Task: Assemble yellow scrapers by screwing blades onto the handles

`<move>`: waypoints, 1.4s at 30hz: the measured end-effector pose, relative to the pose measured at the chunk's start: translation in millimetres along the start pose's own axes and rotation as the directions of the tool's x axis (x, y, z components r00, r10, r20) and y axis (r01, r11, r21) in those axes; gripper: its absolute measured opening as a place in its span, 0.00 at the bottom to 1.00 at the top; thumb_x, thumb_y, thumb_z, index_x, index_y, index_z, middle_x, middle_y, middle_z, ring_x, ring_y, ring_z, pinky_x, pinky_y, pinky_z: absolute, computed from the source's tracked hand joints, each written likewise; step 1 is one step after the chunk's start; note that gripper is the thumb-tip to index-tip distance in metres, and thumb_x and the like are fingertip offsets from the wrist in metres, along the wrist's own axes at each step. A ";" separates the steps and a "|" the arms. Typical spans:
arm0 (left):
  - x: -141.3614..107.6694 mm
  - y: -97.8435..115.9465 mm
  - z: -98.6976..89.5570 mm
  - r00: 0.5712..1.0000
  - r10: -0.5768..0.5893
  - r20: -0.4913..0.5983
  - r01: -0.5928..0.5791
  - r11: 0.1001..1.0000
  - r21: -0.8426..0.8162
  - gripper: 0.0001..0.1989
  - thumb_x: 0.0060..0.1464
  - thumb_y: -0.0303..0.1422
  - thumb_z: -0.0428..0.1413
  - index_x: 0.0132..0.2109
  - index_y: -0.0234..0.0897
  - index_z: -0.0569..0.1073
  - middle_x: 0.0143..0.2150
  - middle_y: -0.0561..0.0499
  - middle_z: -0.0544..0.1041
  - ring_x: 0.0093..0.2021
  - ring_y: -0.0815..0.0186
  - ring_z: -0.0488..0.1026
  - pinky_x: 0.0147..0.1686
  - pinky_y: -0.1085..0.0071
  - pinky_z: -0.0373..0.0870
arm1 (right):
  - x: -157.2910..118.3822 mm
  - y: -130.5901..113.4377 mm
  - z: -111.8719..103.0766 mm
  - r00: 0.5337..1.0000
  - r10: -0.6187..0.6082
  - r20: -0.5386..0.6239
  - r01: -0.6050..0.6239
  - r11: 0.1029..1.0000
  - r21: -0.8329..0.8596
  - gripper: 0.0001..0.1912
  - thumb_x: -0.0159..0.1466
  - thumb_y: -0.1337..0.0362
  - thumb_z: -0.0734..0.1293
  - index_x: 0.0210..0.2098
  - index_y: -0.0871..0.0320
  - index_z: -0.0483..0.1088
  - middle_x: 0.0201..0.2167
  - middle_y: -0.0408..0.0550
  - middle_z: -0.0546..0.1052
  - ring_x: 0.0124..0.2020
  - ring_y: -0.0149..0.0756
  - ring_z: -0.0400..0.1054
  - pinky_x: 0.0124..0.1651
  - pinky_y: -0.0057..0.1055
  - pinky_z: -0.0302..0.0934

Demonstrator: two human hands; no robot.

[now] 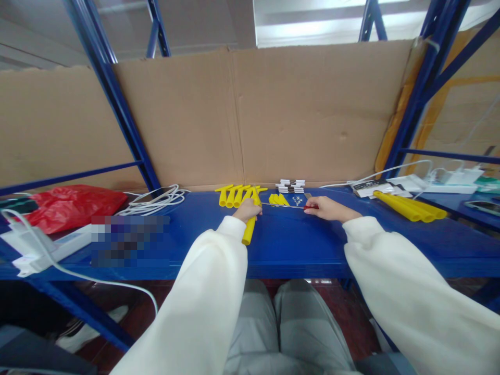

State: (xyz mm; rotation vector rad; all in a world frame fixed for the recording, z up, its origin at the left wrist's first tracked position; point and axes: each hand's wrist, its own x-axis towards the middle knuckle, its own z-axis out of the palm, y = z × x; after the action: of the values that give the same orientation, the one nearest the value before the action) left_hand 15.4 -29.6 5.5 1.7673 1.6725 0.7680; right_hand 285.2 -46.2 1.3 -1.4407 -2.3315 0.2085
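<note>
Cardboard panel [292, 114] backs a blue metal tabletop [297, 255], blue rack posts [117, 104] either side. Left hand [247, 209]: grip closed around a yellow tapered tube [248, 233], near tabletop middle, wide end pointing at the person. Right hand [328, 208]: grip narrow, fingers pinching the red end of a thin rod [285, 205]; rod runs left toward the tube; contact with the tube can't be told. Row of yellow tubes with crosspieces [230, 198] just left of the held one. Behind the rod: small yellow pieces [276, 199], loose small bits [297, 200], stacked white-and-black parts [290, 186]. Far right: more yellow tubes [410, 207] beside white packaging [371, 188]. Left side: red plastic bag [78, 205], coiled white cable [160, 202], white power strip [74, 242]. Pixelated patch there, contents unreadable.
</note>
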 end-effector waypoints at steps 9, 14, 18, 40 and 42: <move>0.8 7.6 -6.1 0.989 0.015 -0.146 -0.040 0.985 -0.165 0.08 0.52 0.23 0.54 0.39 0.29 0.76 0.27 0.49 0.76 0.20 0.71 0.67 0.20 0.76 0.63 | -3.4 30.7 -11.4 0.998 0.064 0.025 -0.065 0.997 0.030 0.10 0.55 0.57 0.69 0.30 0.57 0.74 0.31 0.49 0.80 0.34 0.40 0.72 0.39 0.33 0.64; -1.7 8.9 -3.8 0.991 0.056 -0.122 -0.086 0.965 -0.248 0.28 0.51 0.21 0.55 0.60 0.29 0.69 0.38 0.46 0.80 0.21 0.72 0.69 0.24 0.76 0.69 | -3.2 27.6 -11.0 0.987 0.159 0.002 -0.157 0.977 -0.141 0.09 0.60 0.62 0.66 0.36 0.54 0.77 0.37 0.49 0.82 0.40 0.43 0.74 0.44 0.37 0.64; -0.7 3.7 -3.9 0.934 0.311 -0.176 -0.342 0.922 -0.181 0.33 0.52 0.21 0.55 0.65 0.34 0.65 0.51 0.44 0.79 0.39 0.65 0.78 0.44 0.69 0.75 | 3.0 6.8 -7.5 0.982 0.165 -0.092 -0.184 0.949 -0.255 0.13 0.64 0.66 0.61 0.39 0.52 0.78 0.46 0.50 0.81 0.49 0.45 0.73 0.51 0.42 0.61; -5.6 -5.1 8.3 0.852 0.499 0.159 -0.490 0.651 0.580 0.30 0.59 0.24 0.48 0.67 0.46 0.64 0.52 0.40 0.73 0.51 0.55 0.73 0.52 0.60 0.68 | 67.5 -14.1 22.0 0.890 0.455 -0.036 -0.454 0.874 -0.174 0.10 0.57 0.65 0.70 0.39 0.56 0.77 0.41 0.60 0.80 0.50 0.55 0.72 0.52 0.50 0.63; -4.4 -5.6 9.1 0.844 0.511 0.162 -0.504 0.651 0.568 0.30 0.58 0.23 0.48 0.66 0.45 0.65 0.52 0.40 0.73 0.52 0.55 0.72 0.53 0.60 0.67 | 67.1 -12.1 22.6 0.890 0.455 -0.025 -0.452 0.875 -0.172 0.10 0.57 0.64 0.70 0.39 0.56 0.77 0.40 0.59 0.80 0.50 0.55 0.72 0.52 0.50 0.63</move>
State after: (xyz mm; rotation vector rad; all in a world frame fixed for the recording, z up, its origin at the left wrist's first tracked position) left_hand 18.2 -34.0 -4.8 2.7656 1.5206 0.4861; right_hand 239.7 9.4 1.3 -2.0711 -2.0254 0.1443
